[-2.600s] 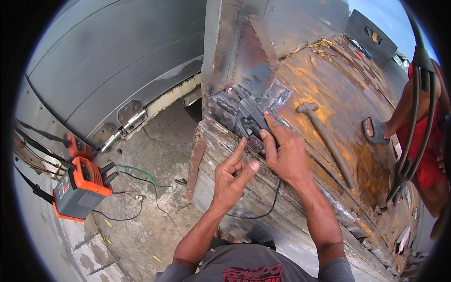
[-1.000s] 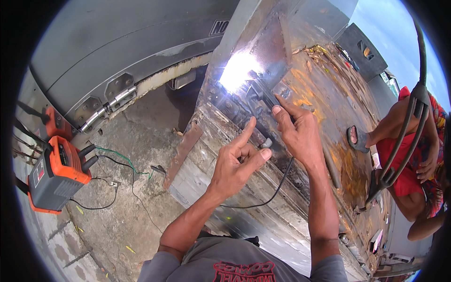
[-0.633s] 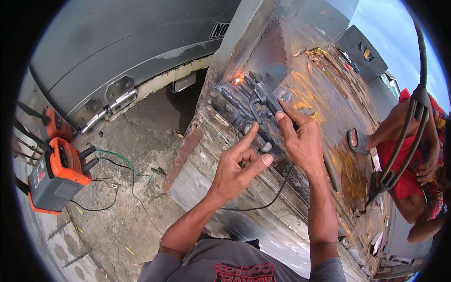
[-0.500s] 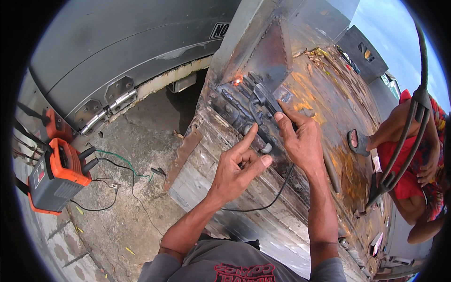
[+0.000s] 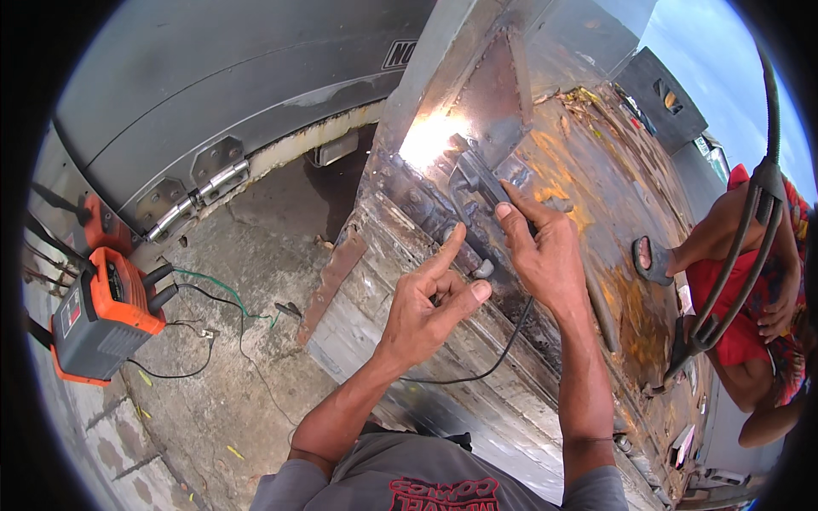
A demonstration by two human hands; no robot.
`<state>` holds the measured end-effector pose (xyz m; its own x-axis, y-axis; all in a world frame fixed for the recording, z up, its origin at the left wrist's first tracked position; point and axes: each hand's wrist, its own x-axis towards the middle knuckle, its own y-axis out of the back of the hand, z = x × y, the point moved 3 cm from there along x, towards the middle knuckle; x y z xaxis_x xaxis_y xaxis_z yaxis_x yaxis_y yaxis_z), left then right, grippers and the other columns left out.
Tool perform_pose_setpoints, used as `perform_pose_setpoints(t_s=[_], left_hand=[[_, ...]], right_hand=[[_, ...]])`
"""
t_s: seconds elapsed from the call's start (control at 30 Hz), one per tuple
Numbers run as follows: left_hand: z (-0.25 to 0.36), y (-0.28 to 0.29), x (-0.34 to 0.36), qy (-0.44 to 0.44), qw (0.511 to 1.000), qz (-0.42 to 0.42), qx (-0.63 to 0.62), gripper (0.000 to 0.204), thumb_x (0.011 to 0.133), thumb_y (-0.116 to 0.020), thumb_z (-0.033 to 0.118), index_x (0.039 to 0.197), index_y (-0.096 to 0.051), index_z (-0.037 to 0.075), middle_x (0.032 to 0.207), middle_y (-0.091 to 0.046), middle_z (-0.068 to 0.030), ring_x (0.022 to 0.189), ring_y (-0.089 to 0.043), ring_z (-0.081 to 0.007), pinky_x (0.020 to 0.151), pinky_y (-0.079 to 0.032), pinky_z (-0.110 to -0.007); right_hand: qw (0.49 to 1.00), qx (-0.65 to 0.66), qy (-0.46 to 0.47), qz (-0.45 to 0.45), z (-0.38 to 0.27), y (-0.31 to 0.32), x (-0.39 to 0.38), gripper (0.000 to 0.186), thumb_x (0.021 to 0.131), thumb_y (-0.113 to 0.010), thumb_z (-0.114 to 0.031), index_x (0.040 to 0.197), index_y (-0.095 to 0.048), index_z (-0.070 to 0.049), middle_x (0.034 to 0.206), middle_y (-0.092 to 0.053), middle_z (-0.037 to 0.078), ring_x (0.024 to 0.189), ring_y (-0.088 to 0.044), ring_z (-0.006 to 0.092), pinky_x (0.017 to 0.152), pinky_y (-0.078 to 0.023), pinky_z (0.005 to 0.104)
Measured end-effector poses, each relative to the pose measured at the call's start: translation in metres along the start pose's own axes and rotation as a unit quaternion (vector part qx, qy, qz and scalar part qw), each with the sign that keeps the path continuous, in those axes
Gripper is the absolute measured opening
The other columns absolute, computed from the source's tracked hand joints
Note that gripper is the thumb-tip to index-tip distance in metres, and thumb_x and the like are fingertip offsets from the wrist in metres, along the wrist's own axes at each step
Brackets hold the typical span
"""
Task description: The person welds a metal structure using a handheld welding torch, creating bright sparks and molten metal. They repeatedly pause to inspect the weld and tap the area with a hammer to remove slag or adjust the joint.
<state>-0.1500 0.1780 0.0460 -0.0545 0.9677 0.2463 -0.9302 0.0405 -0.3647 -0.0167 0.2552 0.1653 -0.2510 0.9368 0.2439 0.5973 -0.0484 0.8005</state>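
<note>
My right hand [image 5: 550, 255] grips a dark welding electrode holder [image 5: 484, 177], its jaws pointing up and to the left. A dazzling white welding arc [image 5: 433, 143] burns just beyond the jaws, at the foot of a steel post [image 5: 426, 72] beside a rusty triangular plate [image 5: 496, 94]. The glare hides the electrode tip and the joint. My left hand [image 5: 430, 308] is bare, index finger stretched toward the steel hinge-like piece [image 5: 481, 266] below the holder, thumb out, other fingers curled. A black cable [image 5: 503, 358] runs down from near my right hand and passes behind my left wrist.
An orange and grey welding machine [image 5: 106, 319] stands on concrete [image 5: 256, 358] at left, with cables around it. A grey metal panel [image 5: 230, 77] with hinges lies beyond. At right, a person in red shorts [image 5: 724, 298] crouches on the rusty metal bed [image 5: 635, 289], behind hanging dark straps [image 5: 750, 238].
The small orange glow at the post's foot has grown into a large white arc with glare around it. Both hands and the electrode holder stay almost in place.
</note>
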Motion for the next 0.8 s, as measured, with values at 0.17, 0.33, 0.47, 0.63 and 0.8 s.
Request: perform_pose_setpoints(t_s=[0.17, 0.33, 0.47, 0.63, 0.8], left_hand=[[-0.0001, -0.0002, -0.0003, -0.009, 1.0, 0.008, -0.01, 0.082, 0.101, -0.076, 0.023, 0.164, -0.036, -0.012, 0.06, -0.059, 0.0022, 0.06, -0.054, -0.0033, 0.062, -0.043, -0.024], [0.001, 0.0007, 0.0008, 0.013, 1.0, 0.006, 0.016, 0.082, 0.101, -0.076, 0.023, 0.164, -0.035, -0.012, 0.06, -0.058, 0.0026, 0.06, -0.053, -0.003, 0.063, -0.042, -0.023], [-0.0033, 0.0009, 0.0027, -0.005, 1.0, 0.009, -0.006, 0.083, 0.101, -0.076, 0.023, 0.164, -0.035, -0.012, 0.06, -0.058, 0.0024, 0.059, -0.053, -0.0031, 0.062, -0.042, -0.024], [-0.0034, 0.002, 0.0031, 0.001, 1.0, 0.004, -0.001, 0.084, 0.101, -0.077, 0.023, 0.164, -0.034, -0.012, 0.06, -0.058, 0.0022, 0.058, -0.053, -0.0033, 0.061, -0.042, -0.024], [-0.0038, 0.0018, 0.0025, -0.003, 1.0, 0.007, -0.002, 0.083, 0.101, -0.077, 0.024, 0.163, -0.036, -0.012, 0.06, -0.058, 0.0018, 0.058, -0.053, -0.0031, 0.06, -0.041, -0.024]], right_hand=[[1.0, -0.007, 0.015, 0.003, 0.0001, -0.0004, 0.0009, 0.043, 0.105, -0.067, -0.025, 0.136, -0.071, 0.005, 0.12, -0.074, 0.035, 0.113, -0.077, 0.0416, 0.097, -0.057, 0.0436], [1.0, -0.008, 0.021, 0.01, 0.0005, -0.0016, 0.0022, 0.043, 0.105, -0.067, -0.026, 0.135, -0.072, 0.004, 0.114, -0.073, 0.036, 0.105, -0.079, 0.0414, 0.092, -0.058, 0.0439], [1.0, -0.012, -0.008, -0.005, -0.0048, -0.0014, 0.0034, 0.043, 0.104, -0.068, -0.027, 0.135, -0.072, 0.003, 0.103, -0.074, 0.036, 0.087, -0.08, 0.0362, 0.084, -0.058, 0.0444], [0.999, -0.011, -0.036, -0.016, -0.0073, -0.0009, 0.003, 0.043, 0.104, -0.067, -0.026, 0.135, -0.072, 0.003, 0.101, -0.075, 0.035, 0.083, -0.079, 0.0339, 0.083, -0.058, 0.0443], [1.0, -0.002, 0.007, 0.006, -0.0005, -0.0034, 0.003, 0.043, 0.104, -0.068, -0.026, 0.135, -0.072, 0.004, 0.108, -0.075, 0.035, 0.099, -0.08, 0.038, 0.09, -0.058, 0.0442]])
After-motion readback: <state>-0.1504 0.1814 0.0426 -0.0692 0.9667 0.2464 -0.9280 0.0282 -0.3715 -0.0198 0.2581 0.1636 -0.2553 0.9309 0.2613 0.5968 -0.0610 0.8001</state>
